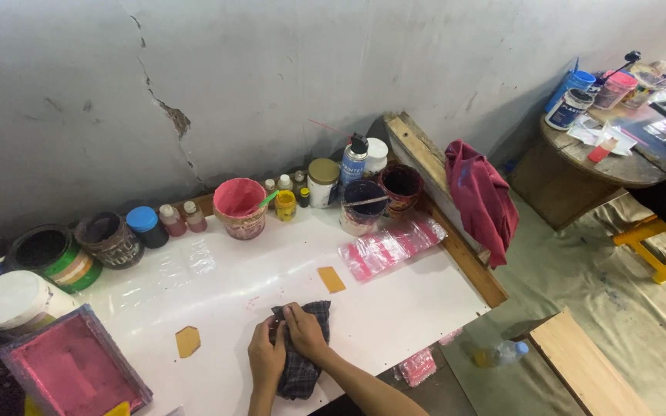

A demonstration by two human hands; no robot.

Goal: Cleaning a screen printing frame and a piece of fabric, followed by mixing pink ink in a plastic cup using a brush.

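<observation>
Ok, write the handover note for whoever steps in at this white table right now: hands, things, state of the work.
Left hand: pressed on the dark checked cloth, gripping its left side.
Right hand: on top of the same cloth, fingers bunching it.
The cloth lies on the white table near the front edge. Faint pink marks show just above the hands.
Two tan tabs, one above the cloth and one to its left, lie on the surface.
The pink-stained screen frame sits at the front left corner; the pink ink tub stands by the wall.
Done: cloth in hand on the table.
Left: the pink marks remain.
</observation>
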